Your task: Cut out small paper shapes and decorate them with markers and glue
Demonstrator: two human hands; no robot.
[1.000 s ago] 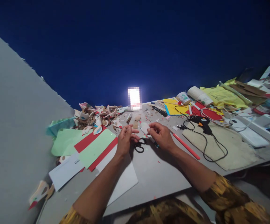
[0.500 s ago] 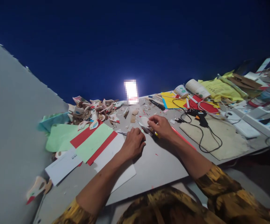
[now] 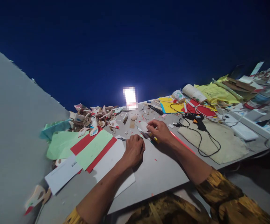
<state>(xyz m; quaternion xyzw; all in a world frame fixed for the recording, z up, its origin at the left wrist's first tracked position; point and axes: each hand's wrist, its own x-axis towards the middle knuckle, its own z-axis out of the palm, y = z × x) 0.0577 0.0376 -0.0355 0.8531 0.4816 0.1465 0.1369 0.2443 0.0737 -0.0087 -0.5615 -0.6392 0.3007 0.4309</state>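
My right hand is closed, thumb and fingertips pinching a small piece of white paper just above the table. Below that hand lie slim pen-like items with a bit of yellow, partly covered. My left hand rests on the tabletop close by, fingers curled inward; what they hold, if anything, is hidden. Beside its knuckles the metal tip of a tool, perhaps scissors, lies over a white sheet. A red stick runs alongside my right forearm.
Left are green and red paper strips and a heap of painted cut-out pieces. Scraps litter the middle. A corded black glue gun lies right on a beige sheet, near cables, a power strip and cardboard tubes.
The whole view has shifted slightly, so the table appears a little lower. Both hands keep nearly the same pose, the right still pinching the white paper.
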